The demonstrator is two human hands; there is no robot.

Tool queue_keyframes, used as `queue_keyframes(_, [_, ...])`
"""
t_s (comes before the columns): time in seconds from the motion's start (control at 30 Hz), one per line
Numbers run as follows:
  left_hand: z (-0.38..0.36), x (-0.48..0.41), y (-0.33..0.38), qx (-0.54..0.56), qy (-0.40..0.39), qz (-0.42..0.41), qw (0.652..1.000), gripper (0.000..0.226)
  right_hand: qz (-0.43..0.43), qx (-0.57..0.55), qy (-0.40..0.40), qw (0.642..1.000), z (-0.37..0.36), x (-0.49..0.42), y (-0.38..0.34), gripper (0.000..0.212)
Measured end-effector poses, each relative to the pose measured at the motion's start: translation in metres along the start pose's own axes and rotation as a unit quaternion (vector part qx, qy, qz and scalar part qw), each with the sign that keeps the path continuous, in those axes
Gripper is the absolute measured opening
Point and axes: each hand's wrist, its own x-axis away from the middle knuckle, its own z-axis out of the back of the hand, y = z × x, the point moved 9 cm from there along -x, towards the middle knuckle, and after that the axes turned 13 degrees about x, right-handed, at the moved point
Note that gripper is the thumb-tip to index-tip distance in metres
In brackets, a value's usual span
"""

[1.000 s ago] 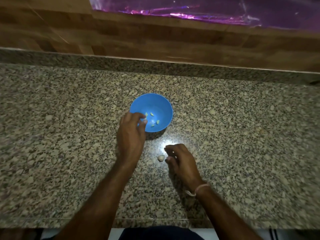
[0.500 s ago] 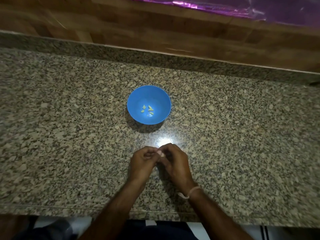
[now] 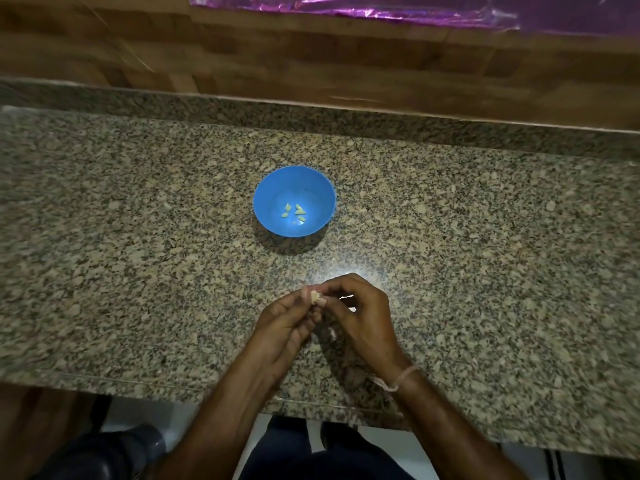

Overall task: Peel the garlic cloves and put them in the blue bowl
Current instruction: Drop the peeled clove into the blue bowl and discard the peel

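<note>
A blue bowl [image 3: 273, 192] stands on the speckled granite counter [image 3: 138, 271], with several pale peeled cloves [image 3: 294, 213] lying at its bottom. Nearer to me, just above the counter, my left hand [image 3: 284, 323] and my right hand [image 3: 360, 317] meet fingertip to fingertip. Between them they pinch one small pale garlic clove [image 3: 315, 297], which still has skin on it. Most of the clove is hidden by my fingers.
A raised granite ledge [image 3: 311, 116] and a wooden wall [image 3: 277, 57] close off the back of the counter. Purple foil [image 3: 381, 8] lies along the top. The counter's front edge [image 3: 173, 386] runs just under my forearms.
My left hand came back from the bowl's rim toward me. My right hand lifted the clove off the counter, and both hands now pinch it together.
</note>
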Motion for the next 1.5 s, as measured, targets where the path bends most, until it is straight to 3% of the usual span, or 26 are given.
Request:
queue_keyframes(0.1, [0.001, 0.003, -0.001, -0.011, 0.003, -0.011, 1.000, 0.025, 0.040, 0.043, -0.004, 0.998, 0.001, 0.003, -0.006, 0.013])
queue_keyframes(0.3, [0.012, 0.003, -0.001, -0.056, 0.032, -0.025, 0.998, 0.033, 0.040, 0.084, 0.001, 0.996, 0.001, 0.009, -0.002, 0.004])
queue_keyframes(0.43, [0.015, 0.000, -0.007, -0.030, 0.065, -0.027, 0.997, 0.037, 0.055, 0.122, 0.010, 0.991, -0.001, 0.009, -0.001, 0.001])
queue_keyframes(0.6, [0.024, -0.010, -0.008, -0.057, 0.117, -0.056, 0.990, 0.018, -0.025, 0.044, 0.007, 0.999, -0.008, 0.012, 0.020, 0.006])
queue_keyframes(0.7, [0.035, -0.024, 0.013, -0.239, 0.158, -0.161, 0.944, 0.011, -0.059, 0.050, 0.005, 0.997, -0.008, 0.014, 0.044, 0.008])
queue_keyframes(0.8, [0.024, -0.031, 0.041, -0.418, 0.132, -0.291, 0.850, 0.010, -0.088, 0.090, 0.001, 0.992, -0.005, 0.017, 0.065, 0.010])
queue_keyframes(0.9, [0.017, -0.039, 0.041, -0.544, 0.089, -0.325, 0.769, 0.028, -0.098, 0.143, -0.024, 0.985, -0.007, 0.019, 0.079, 0.015])
queue_keyframes(0.97, [0.023, -0.035, 0.035, -0.584, 0.100, -0.329, 0.735, 0.048, -0.084, 0.177, -0.035, 0.980, -0.009, 0.018, 0.078, 0.014])
queue_keyframes(1.03, [0.031, -0.021, 0.027, -0.584, 0.131, -0.338, 0.726, 0.054, -0.060, 0.221, -0.043, 0.973, -0.011, 0.015, 0.074, 0.013])
queue_keyframes(1.17, [0.040, 0.005, -0.001, -0.610, 0.138, -0.328, 0.708, 0.038, -0.025, 0.310, -0.065, 0.948, -0.019, 0.012, 0.066, 0.009])
queue_keyframes(1.4, [0.049, 0.000, -0.005, -0.597, 0.140, -0.298, 0.731, 0.037, -0.051, 0.286, -0.068, 0.954, -0.013, 0.007, 0.069, 0.013])
queue_keyframes(1.5, [0.049, -0.001, -0.005, -0.594, 0.137, -0.297, 0.735, 0.037, -0.041, 0.324, -0.080, 0.942, -0.020, 0.007, 0.065, 0.013])
